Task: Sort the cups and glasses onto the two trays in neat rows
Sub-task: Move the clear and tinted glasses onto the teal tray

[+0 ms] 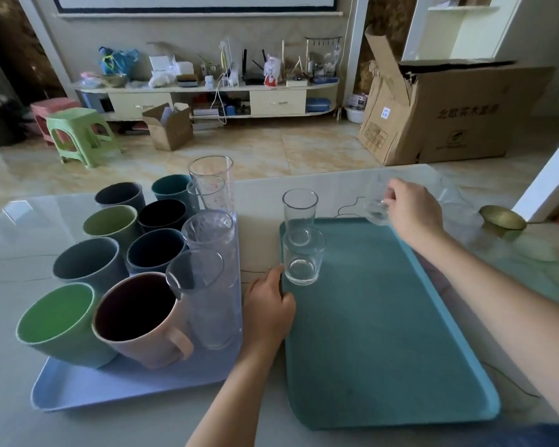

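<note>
**Two trays, one glass in hand**

From my remote seat I see the table (pixel 304 195) carrying both trays side by side. The teal tray (pixel 384 333) lies on the right, mostly bare, with two clear glasses in a short column at its far left corner: the near short glass (pixel 302 256) and, just behind it, the taller glass (pixel 299 211). The lilac tray (pixel 126 388) on the left is crowded: coloured cups (pixel 110 253) stand in two columns, with the pink mug (pixel 142 317) nearest me, and a column of tall clear tumblers (pixel 210 221) runs along its right edge.

My right hand (pixel 412 211) is raised over the teal tray's far edge, fingers curled round a small clear glass (pixel 376 204), tilted. My left hand (pixel 268 308) rests on the teal tray's left rim, fingers relaxed, a fingertip close to the near short glass; I cannot tell whether it touches.
</note>
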`<state>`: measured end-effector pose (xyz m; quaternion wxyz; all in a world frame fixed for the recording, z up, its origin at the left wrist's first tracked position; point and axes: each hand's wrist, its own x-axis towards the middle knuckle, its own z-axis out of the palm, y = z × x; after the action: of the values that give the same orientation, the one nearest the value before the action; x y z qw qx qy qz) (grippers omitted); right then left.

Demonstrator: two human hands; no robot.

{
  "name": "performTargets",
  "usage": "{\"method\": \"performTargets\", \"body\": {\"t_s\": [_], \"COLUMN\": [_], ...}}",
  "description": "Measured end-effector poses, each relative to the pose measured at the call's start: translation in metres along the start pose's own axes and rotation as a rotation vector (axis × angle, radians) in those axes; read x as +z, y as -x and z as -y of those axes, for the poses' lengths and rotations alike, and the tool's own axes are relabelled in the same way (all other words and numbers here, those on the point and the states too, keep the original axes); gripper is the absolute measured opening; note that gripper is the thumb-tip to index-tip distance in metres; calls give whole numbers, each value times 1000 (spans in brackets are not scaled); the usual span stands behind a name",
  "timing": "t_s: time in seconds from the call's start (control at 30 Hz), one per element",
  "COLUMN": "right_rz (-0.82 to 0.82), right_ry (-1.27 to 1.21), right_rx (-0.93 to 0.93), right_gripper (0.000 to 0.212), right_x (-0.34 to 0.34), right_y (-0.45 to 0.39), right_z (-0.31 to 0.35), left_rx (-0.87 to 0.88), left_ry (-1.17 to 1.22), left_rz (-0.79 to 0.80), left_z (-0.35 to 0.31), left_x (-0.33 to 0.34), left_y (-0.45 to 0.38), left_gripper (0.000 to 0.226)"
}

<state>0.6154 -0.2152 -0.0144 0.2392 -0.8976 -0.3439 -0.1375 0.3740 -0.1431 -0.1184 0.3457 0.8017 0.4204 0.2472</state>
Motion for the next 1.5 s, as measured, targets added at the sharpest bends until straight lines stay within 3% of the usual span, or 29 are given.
{"method": "performTargets", "body": {"t_s": [0.17,0.4,0.53,0.83,1.07,1.2,1.37,1.5], "right_rz": [61,312,415,472,462,540,441,269], "right_ry": [-97,-233,-177,-37,-30,-186,-445,-293], "right_rx": [-45,-215,-319,-403,-421,-360,-247,-102], "right_gripper": [10,9,5,11,3,28,31,33], "right_x": [-37,-44,-36,-29,-29,-39,-43,-37], "right_y": [94,168,176,172,169,161,125,74], "right_z": [-1,24,46,69,67,56,34,3], "left_rx": [40,110,134,116,134,151,155,163], "left_ry": [-16,-33,-32,-12,-1,-15,-29,-20], "left_rz": [33,57,79,81,66,61,42,28], "left_z": [-5,3,3,4,4,4,7,9], "left_x": [-4,-1,-4,-3,-2,-1,1,2], "left_y": [8,34,39,36,36,35,33,33], "left_gripper": [65,52,50,47,43,47,47,46]}}
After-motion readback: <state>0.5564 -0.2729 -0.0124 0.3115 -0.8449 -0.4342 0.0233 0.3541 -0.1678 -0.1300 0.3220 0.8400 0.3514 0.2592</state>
